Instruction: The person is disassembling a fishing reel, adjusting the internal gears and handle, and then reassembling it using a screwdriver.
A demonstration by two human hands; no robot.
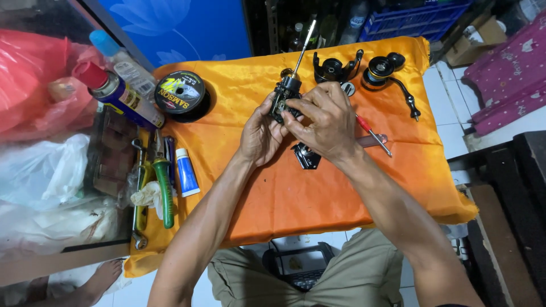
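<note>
I saw both hands meet over the orange satin cloth (296,193) spread on the low table. My left hand (260,136) gripped the black metal reel body (284,96) with its long steel shaft, held just above the cloth's middle. My right hand (325,122) had its fingers curled onto that same body from the other side. A red-handled screwdriver (372,135) lay on the cloth just beside the right hand, and a black side plate (306,156) rested beneath it. A black spool of line (181,94) sat at the cloth's far-left corner, green-handled pliers (163,187) along its left edge.
</note>
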